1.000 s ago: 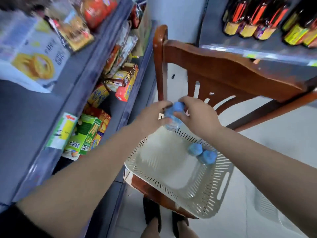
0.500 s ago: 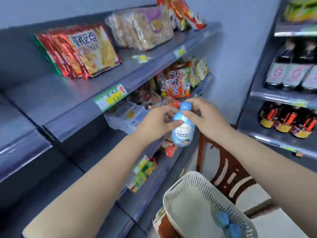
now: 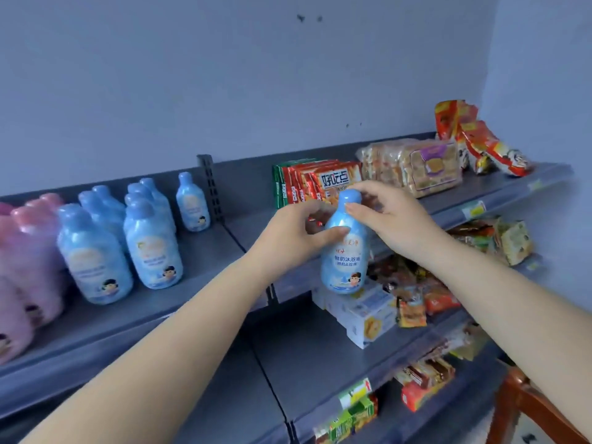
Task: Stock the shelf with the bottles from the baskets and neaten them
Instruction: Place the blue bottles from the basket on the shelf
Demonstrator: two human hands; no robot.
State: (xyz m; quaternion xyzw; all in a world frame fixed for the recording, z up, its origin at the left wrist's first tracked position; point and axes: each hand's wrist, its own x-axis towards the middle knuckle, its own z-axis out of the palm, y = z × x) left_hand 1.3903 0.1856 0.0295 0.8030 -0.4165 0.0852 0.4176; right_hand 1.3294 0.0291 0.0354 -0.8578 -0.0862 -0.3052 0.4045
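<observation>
I hold a light blue bottle (image 3: pixel 346 251) upright in the air in front of the shelves. My left hand (image 3: pixel 294 233) grips its shoulder from the left. My right hand (image 3: pixel 389 214) pinches its cap and neck from the right. To the left, the top shelf (image 3: pixel 205 251) carries several matching blue bottles (image 3: pixel 153 245) standing in rows, with one set apart near the divider post (image 3: pixel 192 203). Pink bottles (image 3: pixel 25 261) stand at the far left of that shelf. The basket is out of view.
Red biscuit packs (image 3: pixel 320 182), wrapped crackers (image 3: pixel 416 166) and red snack bags (image 3: pixel 480 139) fill the right half of the top shelf. Lower shelves hold white boxes (image 3: pixel 362 312) and mixed snack packets (image 3: pixel 426 379). A wooden chair back (image 3: pixel 525 408) shows at the bottom right.
My hands lifted the blue bottle out of the basket on the chair and up to top-shelf height. My view swung upward and left, bringing the bottle rows into sight.
</observation>
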